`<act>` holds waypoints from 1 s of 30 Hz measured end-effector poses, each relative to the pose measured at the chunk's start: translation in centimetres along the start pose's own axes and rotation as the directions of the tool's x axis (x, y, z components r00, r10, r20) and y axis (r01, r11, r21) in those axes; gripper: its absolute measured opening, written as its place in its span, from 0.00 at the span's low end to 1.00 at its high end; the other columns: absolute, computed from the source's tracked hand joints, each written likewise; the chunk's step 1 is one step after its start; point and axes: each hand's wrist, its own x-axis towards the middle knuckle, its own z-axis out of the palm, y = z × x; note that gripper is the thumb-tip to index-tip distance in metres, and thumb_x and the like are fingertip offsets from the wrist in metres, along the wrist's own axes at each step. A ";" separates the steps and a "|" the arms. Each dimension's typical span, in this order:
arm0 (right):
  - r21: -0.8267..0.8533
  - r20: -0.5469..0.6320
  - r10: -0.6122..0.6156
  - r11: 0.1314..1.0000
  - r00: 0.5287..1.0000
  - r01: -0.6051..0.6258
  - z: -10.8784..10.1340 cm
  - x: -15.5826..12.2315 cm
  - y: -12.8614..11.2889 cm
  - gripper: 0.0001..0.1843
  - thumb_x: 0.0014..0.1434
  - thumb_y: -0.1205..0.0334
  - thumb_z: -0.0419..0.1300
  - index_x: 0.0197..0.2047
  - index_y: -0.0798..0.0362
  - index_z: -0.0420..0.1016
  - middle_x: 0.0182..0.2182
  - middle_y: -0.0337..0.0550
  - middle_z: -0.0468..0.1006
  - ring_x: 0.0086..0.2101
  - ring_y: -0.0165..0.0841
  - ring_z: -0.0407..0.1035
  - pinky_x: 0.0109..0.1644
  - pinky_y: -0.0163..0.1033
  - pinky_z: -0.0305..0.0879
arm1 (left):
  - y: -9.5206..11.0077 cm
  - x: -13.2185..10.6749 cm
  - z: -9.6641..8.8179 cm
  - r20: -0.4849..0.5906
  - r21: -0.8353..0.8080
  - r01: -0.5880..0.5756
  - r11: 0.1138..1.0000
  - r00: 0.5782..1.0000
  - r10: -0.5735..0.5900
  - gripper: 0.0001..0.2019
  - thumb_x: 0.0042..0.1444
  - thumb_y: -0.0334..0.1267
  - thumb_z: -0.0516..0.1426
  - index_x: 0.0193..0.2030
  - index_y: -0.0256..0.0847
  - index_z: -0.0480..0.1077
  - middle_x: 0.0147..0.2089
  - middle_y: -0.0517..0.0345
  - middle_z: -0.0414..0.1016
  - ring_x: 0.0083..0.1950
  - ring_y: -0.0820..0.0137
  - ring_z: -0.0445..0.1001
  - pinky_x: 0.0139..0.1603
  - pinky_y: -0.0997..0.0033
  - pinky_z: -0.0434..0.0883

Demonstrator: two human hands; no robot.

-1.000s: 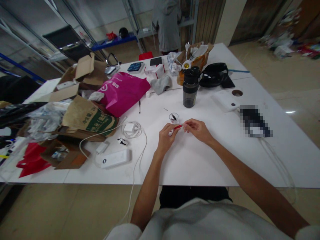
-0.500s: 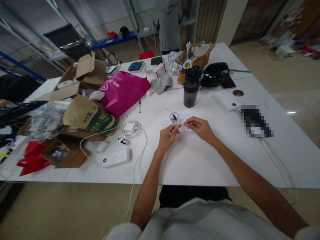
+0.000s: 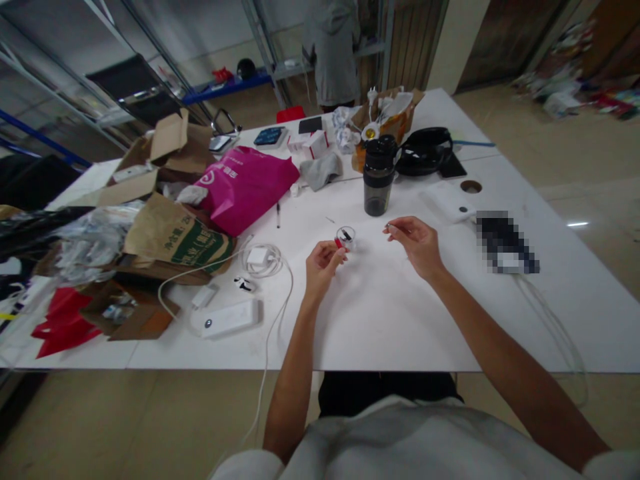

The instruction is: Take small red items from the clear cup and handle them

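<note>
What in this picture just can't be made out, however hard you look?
- Head view: the tiny red piece pinched in the left hand is too small to identify.
- What the right hand pinches at its fingertips is too small and blurred.
- The small clear round dish holds something dark, too small to tell.
- A pixelated dark patch hides what lies on the white table.
- The standing person in grey is cut off by the top edge.

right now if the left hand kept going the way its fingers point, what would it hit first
Probably the small clear dish just beyond the left hand, whose fingers pinch a small red piece. Farther on stands the dark bottle, though depth is hard to judge.
</note>
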 end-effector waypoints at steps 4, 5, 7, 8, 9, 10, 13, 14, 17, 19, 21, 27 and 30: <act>-0.076 -0.060 -0.079 0.994 0.995 0.074 -2.4 0.4 -0.8 0.20 0.62 0.43 0.83 0.48 0.46 0.90 0.43 0.45 0.91 0.45 0.42 0.87 0.48 0.48 0.87 | 0.0 -0.7 -1.4 -0.035 0.010 -0.012 1.000 0.999 0.013 0.30 0.65 0.58 0.76 0.63 0.45 0.73 0.46 0.53 0.88 0.42 0.66 0.87 0.47 0.65 0.82; -0.106 -0.067 -0.087 0.991 0.994 0.079 -3.2 0.4 -1.0 0.20 0.62 0.43 0.83 0.48 0.46 0.90 0.43 0.45 0.91 0.45 0.43 0.87 0.49 0.49 0.87 | -0.1 -1.0 -1.8 -0.030 0.028 -0.016 0.999 0.999 0.017 0.31 0.65 0.58 0.76 0.65 0.46 0.73 0.45 0.54 0.87 0.42 0.66 0.87 0.47 0.65 0.82; -0.195 -0.059 -0.088 0.978 0.994 0.075 -5.2 0.2 -1.2 0.21 0.63 0.41 0.83 0.48 0.46 0.90 0.44 0.46 0.91 0.45 0.44 0.87 0.50 0.51 0.88 | -0.3 -1.7 -2.4 -0.015 0.071 -0.021 0.997 1.000 0.022 0.33 0.67 0.57 0.75 0.70 0.46 0.72 0.44 0.56 0.86 0.43 0.67 0.86 0.47 0.65 0.82; -0.257 -0.048 -0.094 0.963 0.994 0.078 -6.1 0.0 -1.3 0.21 0.63 0.40 0.82 0.48 0.46 0.90 0.45 0.47 0.92 0.45 0.44 0.87 0.51 0.52 0.88 | -0.4 -2.0 -2.7 -0.009 0.087 -0.023 0.996 1.000 0.024 0.34 0.67 0.57 0.74 0.72 0.46 0.72 0.44 0.56 0.85 0.43 0.67 0.85 0.47 0.65 0.82; -0.329 -0.031 -0.106 0.940 0.994 0.090 -7.1 -0.2 -1.4 0.22 0.64 0.39 0.81 0.48 0.47 0.90 0.45 0.47 0.92 0.45 0.44 0.87 0.53 0.53 0.88 | -0.6 -2.3 -2.9 -0.004 0.097 -0.024 0.995 1.000 0.025 0.35 0.68 0.57 0.74 0.73 0.46 0.72 0.44 0.56 0.85 0.43 0.67 0.85 0.47 0.66 0.82; -0.408 0.000 -0.124 0.906 0.992 0.113 -8.0 -0.4 -1.5 0.21 0.66 0.38 0.79 0.48 0.47 0.90 0.46 0.48 0.92 0.45 0.45 0.86 0.54 0.54 0.88 | -0.7 -2.4 -3.1 0.002 0.101 -0.026 0.995 1.000 0.025 0.35 0.68 0.56 0.74 0.74 0.46 0.72 0.45 0.56 0.84 0.42 0.68 0.84 0.47 0.66 0.82; -0.606 0.146 -0.183 0.760 0.972 0.234 -10.0 -1.1 -2.0 0.19 0.73 0.39 0.72 0.50 0.46 0.90 0.48 0.50 0.91 0.45 0.46 0.85 0.55 0.56 0.86 | -1.0 -2.6 -3.3 0.027 0.091 -0.030 0.995 0.999 0.028 0.35 0.65 0.56 0.76 0.72 0.44 0.75 0.44 0.57 0.84 0.42 0.69 0.83 0.47 0.67 0.82; -0.643 0.195 -0.196 0.715 0.961 0.276 -10.4 -1.3 -2.1 0.18 0.75 0.41 0.69 0.49 0.46 0.90 0.48 0.51 0.91 0.45 0.47 0.85 0.54 0.56 0.85 | -1.2 -2.5 -3.3 0.037 0.085 -0.028 0.996 0.999 0.025 0.36 0.64 0.55 0.77 0.72 0.44 0.75 0.45 0.56 0.84 0.42 0.69 0.84 0.48 0.67 0.82; -0.678 0.291 -0.203 0.646 0.935 0.351 -11.2 -1.8 -2.0 0.16 0.77 0.44 0.66 0.47 0.46 0.90 0.46 0.52 0.91 0.43 0.47 0.85 0.50 0.56 0.83 | -1.8 -2.4 -3.3 0.061 0.084 -0.024 0.996 0.998 0.018 0.38 0.61 0.55 0.79 0.72 0.44 0.75 0.46 0.54 0.86 0.45 0.68 0.85 0.52 0.65 0.82; -0.680 0.327 -0.175 0.639 0.929 0.360 -11.4 -2.1 -1.6 0.16 0.77 0.46 0.66 0.46 0.46 0.90 0.44 0.52 0.90 0.41 0.47 0.84 0.48 0.56 0.83 | -2.1 -2.4 -3.4 0.067 0.131 -0.041 0.990 0.997 0.032 0.38 0.61 0.55 0.78 0.73 0.43 0.76 0.45 0.55 0.86 0.44 0.67 0.85 0.53 0.64 0.82; -0.682 0.354 -0.142 0.637 0.925 0.359 -11.5 -2.4 -1.0 0.15 0.76 0.47 0.65 0.45 0.46 0.90 0.44 0.52 0.90 0.39 0.46 0.83 0.47 0.55 0.82 | -2.4 -2.5 -3.6 0.074 0.244 -0.085 0.966 0.995 0.069 0.36 0.63 0.55 0.77 0.72 0.44 0.77 0.44 0.56 0.85 0.43 0.68 0.83 0.53 0.63 0.81; -0.712 0.386 -0.118 0.592 0.915 0.377 -11.4 -3.1 0.6 0.11 0.74 0.53 0.64 0.47 0.46 0.88 0.45 0.52 0.90 0.43 0.48 0.85 0.55 0.58 0.83 | -2.4 -2.9 -4.4 0.201 0.626 -0.290 0.724 0.957 0.209 0.27 0.67 0.47 0.76 0.69 0.46 0.81 0.55 0.48 0.84 0.57 0.56 0.80 0.65 0.50 0.79; -0.720 0.391 -0.116 0.579 0.913 0.382 -11.3 -3.3 0.9 0.10 0.74 0.54 0.64 0.49 0.46 0.86 0.46 0.53 0.90 0.47 0.50 0.85 0.58 0.61 0.82 | -2.6 -3.0 -4.7 0.221 0.689 -0.316 0.653 0.949 0.225 0.27 0.66 0.45 0.77 0.69 0.48 0.81 0.63 0.44 0.81 0.65 0.50 0.77 0.71 0.44 0.76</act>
